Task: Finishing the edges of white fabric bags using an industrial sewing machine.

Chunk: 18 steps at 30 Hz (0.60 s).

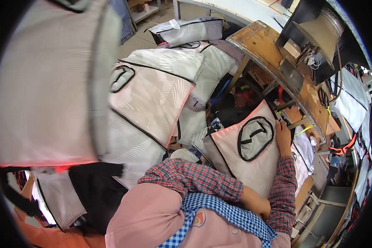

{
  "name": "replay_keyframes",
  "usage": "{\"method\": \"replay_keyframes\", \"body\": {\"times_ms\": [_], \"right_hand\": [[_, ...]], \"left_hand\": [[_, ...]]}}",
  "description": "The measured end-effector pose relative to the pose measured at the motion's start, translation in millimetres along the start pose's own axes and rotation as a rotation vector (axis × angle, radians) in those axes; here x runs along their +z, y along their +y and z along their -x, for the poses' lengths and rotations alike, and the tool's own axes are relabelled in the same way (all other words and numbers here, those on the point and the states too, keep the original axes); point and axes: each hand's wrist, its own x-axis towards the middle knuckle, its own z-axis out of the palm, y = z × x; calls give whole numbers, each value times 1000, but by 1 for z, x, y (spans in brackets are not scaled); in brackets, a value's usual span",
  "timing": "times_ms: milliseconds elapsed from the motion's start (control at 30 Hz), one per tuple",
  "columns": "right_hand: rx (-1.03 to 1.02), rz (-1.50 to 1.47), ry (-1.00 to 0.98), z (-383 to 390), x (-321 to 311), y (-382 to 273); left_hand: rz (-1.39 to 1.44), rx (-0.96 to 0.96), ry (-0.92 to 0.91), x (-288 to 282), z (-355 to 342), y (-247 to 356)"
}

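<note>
Head view, with the worn wooden bench (252, 37) as landmark. Your right hand (282, 134) lies just beside the bench, its fingers along the edge of the pale grey fabric piece with a black-trimmed oval (229, 140); you touch this edge, but how firmly you grasp it cannot be told. That piece lies on your side of the bench, to the left of its near end. Your left hand (258, 203), farther from the bench, is tucked against your right plaid sleeve (284, 177); its grip is hidden. A light hold could let the piece slip, and the bench's ragged edge could snag its cloth. Left of the bench, the uneven pile of similar pieces (153, 93) could slide if the large blurred grey piece (45, 91), farther left, knocked it. Containers: the dark recess beneath the bench holds red items (244, 98), too dim to identify; whether the oval-trimmed piece is a bag with contents cannot be seen.
</note>
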Motion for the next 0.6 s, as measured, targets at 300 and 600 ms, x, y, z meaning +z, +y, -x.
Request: {"method": "replay_keyframes", "body": {"times_ms": [300, 600], "right_hand": [[62, 52, 12, 13, -18, 14], [72, 60, 36, 0, -36, 17]], "left_hand": [[-211, -315, 469, -88, 92, 71], [-329, -496, 499, -78, 95, 50]]}}
